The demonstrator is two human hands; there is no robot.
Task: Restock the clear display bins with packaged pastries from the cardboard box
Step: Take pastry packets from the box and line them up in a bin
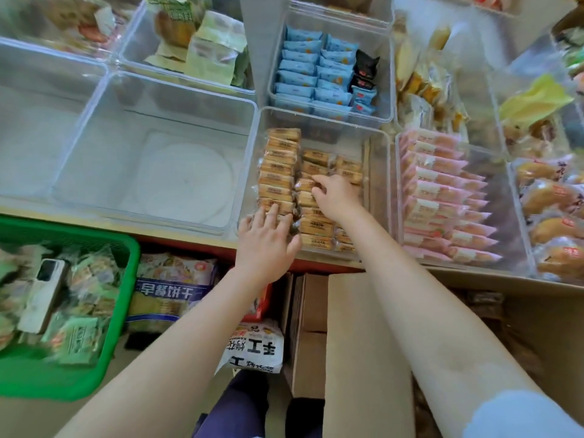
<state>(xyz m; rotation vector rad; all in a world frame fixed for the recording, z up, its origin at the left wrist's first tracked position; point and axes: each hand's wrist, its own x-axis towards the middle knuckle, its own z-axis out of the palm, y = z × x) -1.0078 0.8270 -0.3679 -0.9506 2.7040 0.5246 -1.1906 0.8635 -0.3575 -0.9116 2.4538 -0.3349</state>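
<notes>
Packing step — left hand [267, 237] presses flat-fingered on the golden pastry packets [279, 172] in the clear bin [377, 172] at the counter's front edge, right hand [335, 192] pinches one into its row — next, likely more from the cardboard box [363, 327].

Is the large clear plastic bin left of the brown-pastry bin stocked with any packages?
No, the large clear plastic bin holds no packages; only its bare bottom shows through.
</notes>
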